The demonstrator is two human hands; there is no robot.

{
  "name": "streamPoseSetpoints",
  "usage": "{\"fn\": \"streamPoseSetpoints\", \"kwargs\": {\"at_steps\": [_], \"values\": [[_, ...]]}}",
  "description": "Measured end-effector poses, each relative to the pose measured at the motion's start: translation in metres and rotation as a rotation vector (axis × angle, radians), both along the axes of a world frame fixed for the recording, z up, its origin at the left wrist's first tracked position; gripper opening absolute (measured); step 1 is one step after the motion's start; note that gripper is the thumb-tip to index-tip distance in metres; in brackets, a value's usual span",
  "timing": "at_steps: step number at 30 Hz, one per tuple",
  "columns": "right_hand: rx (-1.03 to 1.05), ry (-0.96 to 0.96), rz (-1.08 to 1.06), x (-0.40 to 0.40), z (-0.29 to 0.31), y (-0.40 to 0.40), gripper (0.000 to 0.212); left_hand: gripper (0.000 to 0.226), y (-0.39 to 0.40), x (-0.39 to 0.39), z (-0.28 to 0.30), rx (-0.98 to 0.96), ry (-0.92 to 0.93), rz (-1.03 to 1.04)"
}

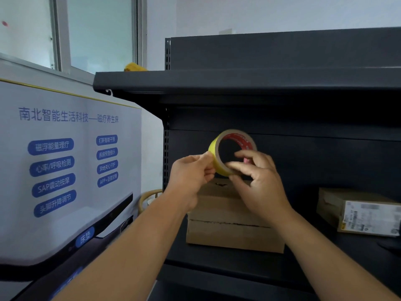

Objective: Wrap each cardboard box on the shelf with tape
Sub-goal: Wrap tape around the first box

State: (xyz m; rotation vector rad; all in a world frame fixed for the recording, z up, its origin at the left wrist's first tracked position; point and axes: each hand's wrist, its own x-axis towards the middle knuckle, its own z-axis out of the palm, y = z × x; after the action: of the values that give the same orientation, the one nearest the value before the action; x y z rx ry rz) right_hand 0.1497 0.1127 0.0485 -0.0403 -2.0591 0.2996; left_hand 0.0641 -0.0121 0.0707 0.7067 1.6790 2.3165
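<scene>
I hold a yellow tape roll (217,158) with a red-printed core up in front of the dark shelf (303,148). My left hand (191,177) pinches the roll's outer yellow band at its left side. My right hand (258,177) grips the roll's lower right rim, fingers through the core. Below my hands a plain cardboard box (232,233) sits on the shelf board, its top flaps showing a seam. A second cardboard box (358,211) with a white label stands at the right.
A shelf board (238,80) runs overhead, with a yellow object (134,66) on its left end. A large printed poster (65,170) stands to the left. A wooden chair back (149,196) shows between poster and shelf. A window (97,29) is at the upper left.
</scene>
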Motion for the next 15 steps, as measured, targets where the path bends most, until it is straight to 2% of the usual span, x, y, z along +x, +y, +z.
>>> {"fn": "streamPoseSetpoints", "kwargs": {"at_steps": [4,7,10,13,15], "values": [[-0.205,0.079,0.051,-0.001,0.001,0.002,0.031,0.009,0.003,-0.003,-0.002,0.029,0.028,-0.001],[-0.452,0.199,0.107,-0.004,0.004,-0.003,0.048,0.024,0.006,-0.003,0.000,0.090,0.013,-0.015],[-0.717,0.173,0.088,-0.011,0.009,0.000,0.058,0.037,0.008,-0.003,0.004,0.158,-0.043,-0.079],[-1.064,0.013,0.249,-0.016,0.017,0.006,0.032,0.043,0.010,-0.008,0.004,0.125,-0.055,-0.129],[-1.121,-0.020,0.341,-0.018,0.024,0.009,0.016,0.038,0.010,-0.013,0.004,0.052,-0.077,-0.144]]}}
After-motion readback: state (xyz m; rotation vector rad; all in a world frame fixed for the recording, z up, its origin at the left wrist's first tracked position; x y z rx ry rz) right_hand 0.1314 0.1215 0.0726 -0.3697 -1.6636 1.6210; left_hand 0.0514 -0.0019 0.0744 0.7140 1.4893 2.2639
